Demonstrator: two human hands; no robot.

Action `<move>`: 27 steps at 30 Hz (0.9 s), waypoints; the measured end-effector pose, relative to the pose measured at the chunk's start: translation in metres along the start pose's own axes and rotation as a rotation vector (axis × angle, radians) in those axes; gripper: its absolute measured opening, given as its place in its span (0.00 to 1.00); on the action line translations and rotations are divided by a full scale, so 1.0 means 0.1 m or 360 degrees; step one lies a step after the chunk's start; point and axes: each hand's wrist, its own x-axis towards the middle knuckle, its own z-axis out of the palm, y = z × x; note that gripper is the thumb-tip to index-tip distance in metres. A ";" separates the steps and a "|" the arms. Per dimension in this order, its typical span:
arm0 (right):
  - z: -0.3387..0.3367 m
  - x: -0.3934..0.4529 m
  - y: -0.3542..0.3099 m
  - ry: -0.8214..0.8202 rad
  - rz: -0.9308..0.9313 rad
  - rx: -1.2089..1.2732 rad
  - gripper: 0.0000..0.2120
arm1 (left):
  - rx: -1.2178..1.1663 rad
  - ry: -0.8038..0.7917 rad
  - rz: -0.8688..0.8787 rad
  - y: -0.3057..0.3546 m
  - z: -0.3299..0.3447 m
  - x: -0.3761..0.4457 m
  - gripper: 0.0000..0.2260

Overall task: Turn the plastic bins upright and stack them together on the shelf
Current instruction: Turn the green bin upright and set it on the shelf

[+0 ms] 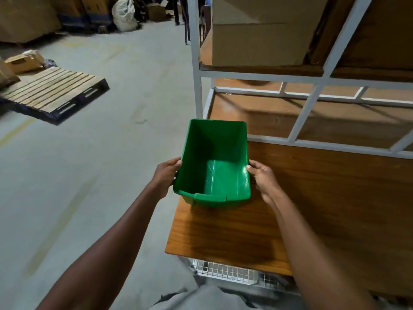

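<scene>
A green plastic bin (214,175) sits upright with its open top facing me, at the left end of the wooden shelf board (312,198). It is empty inside. My left hand (166,175) grips its left rim and my right hand (263,179) grips its right rim. Whether the bin rests on the board or hangs just above it I cannot tell. No other bin is in view.
A white metal shelf frame (197,63) rises behind the bin, with a large cardboard box (257,36) on the upper level. A wire mesh basket (232,274) hangs below the board. On the concrete floor to the left lies a wooden pallet (51,90), with boxes and a white sack (124,14) further back.
</scene>
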 end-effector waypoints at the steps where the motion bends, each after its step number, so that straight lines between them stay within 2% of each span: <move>1: 0.04 0.03 0.01 0.0002 0.0002 0.0000 0.20 | 0.0009 -0.0010 -0.0012 -0.01 -0.04 0.06 0.16; 12: 0.35 0.06 0.09 0.0093 0.0047 -0.0012 0.21 | 0.0030 -0.0043 -0.0041 -0.10 -0.24 0.35 0.18; 27: 0.38 0.06 0.12 0.0114 0.0002 -0.0043 0.22 | -0.0038 0.0031 0.0020 -0.21 -0.27 0.39 0.18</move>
